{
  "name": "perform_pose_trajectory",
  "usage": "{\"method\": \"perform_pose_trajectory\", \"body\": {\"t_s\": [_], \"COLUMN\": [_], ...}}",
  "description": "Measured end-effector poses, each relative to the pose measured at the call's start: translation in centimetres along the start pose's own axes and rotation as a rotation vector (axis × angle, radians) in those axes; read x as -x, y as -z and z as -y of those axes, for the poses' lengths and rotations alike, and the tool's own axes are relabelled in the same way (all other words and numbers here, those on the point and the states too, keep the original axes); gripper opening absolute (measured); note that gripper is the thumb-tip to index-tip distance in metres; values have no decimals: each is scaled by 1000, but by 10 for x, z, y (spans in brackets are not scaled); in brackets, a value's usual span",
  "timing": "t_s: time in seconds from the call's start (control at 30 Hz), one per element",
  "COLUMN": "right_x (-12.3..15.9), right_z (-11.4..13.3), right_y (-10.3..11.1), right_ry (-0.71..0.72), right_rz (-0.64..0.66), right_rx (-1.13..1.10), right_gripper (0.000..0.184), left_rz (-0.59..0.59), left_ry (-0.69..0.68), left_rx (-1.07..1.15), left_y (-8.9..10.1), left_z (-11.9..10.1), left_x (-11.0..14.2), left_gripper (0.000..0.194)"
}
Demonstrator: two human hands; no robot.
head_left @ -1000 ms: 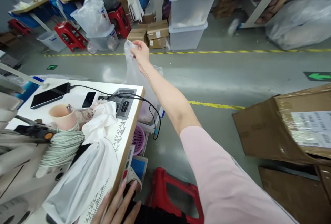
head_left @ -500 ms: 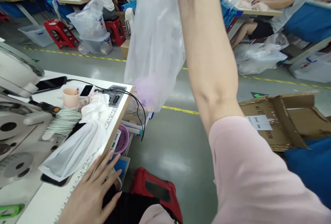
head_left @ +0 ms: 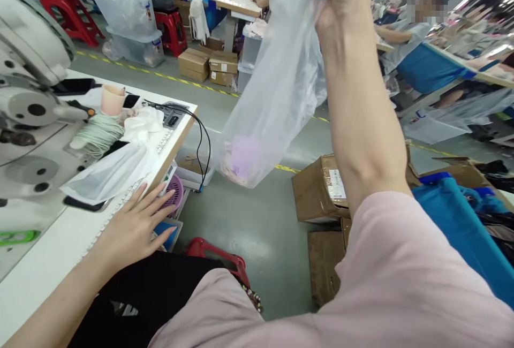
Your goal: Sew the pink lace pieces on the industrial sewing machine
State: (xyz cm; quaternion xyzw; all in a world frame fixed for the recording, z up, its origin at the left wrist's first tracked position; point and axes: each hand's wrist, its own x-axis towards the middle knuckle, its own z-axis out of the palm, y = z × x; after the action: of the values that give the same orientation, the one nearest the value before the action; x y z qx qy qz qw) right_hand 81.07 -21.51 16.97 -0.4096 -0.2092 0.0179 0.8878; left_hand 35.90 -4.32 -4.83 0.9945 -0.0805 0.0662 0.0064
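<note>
High in the head view, my right hand (head_left: 335,8) is closed around the gathered top of a long translucent plastic bag (head_left: 277,75). The bag hangs tilted beside the table's corner, and something light purple (head_left: 246,155) shows through its bottom, its kind unclear. My left hand (head_left: 134,227) rests on the edge of the white table (head_left: 48,273), palm down and fingers spread, holding nothing. Near it lies a folded white cloth piece (head_left: 106,174) with a dark phone partly underneath. A bundle of pale green cord (head_left: 98,134) and a peach cup (head_left: 112,99) stand behind.
A sewing machine (head_left: 32,107) fills the left side. Black cables (head_left: 206,139) droop over the table corner. A red stool (head_left: 220,257) is below. Cardboard boxes (head_left: 317,187) and a blue cloth-sided bin (head_left: 461,225) flank my right arm. Co-workers sit at tables beyond.
My right hand has come into view and moved right with the bag, which now hangs more slanted. The view has swung right; my left hand stays on the table edge.
</note>
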Motion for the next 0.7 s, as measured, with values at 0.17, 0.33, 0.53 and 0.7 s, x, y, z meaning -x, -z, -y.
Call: {"method": "perform_pose_trajectory", "body": {"t_s": [0.17, 0.33, 0.53, 0.7], "right_x": [72, 148, 237, 277], "right_z": [-5, -20, -34, -17], "right_y": [54, 98, 125, 126], "right_ry": [215, 80, 14, -42], "right_rz": [281, 328, 407, 733], "right_rx": [348, 452, 602, 727], "right_gripper": [33, 32, 19, 16], "left_rz": [-28, -2, 124, 160], "left_ry": [-25, -55, 368, 587], "left_rx": [-39, 39, 653, 889], "left_y": [5, 9, -2, -34], "left_z": [-6, -28, -77, -82], "left_x": [4, -9, -68, -141], "left_gripper": [36, 34, 36, 47]}}
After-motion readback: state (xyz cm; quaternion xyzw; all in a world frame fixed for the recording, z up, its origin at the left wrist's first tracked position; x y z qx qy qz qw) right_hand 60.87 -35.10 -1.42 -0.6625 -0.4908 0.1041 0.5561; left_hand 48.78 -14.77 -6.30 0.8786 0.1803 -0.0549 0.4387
